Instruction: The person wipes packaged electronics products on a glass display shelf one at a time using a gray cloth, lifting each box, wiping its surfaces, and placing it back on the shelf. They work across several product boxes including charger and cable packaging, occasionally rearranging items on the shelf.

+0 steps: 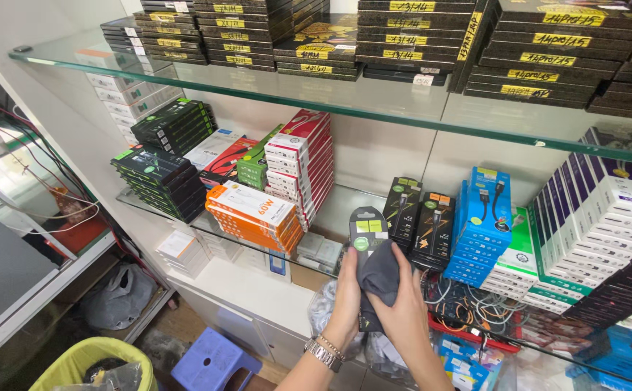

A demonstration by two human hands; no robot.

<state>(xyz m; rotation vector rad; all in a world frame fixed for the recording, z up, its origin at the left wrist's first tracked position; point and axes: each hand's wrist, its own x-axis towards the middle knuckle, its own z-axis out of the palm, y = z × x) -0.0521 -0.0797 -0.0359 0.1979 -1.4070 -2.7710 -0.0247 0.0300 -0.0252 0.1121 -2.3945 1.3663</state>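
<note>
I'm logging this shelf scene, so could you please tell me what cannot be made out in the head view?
- Lower half of the black package: hidden by the grey cloth and both hands.
- Left hand fingers: behind the package, out of sight.
- Right hand palm: turned away, so its hold on the cloth is unclear.
- Contents of the yellow bin: cut off by the bottom edge.
- Cables in the red tray: too tangled to tell apart.

Bright, even light fills the scene, probably from overhead fixtures out of view. Pale glare streaks the glass shelf (272,87). Shadows are soft and gather low at the left. Focus is crisp throughout; straight edges bow outward near the corners.
</note>
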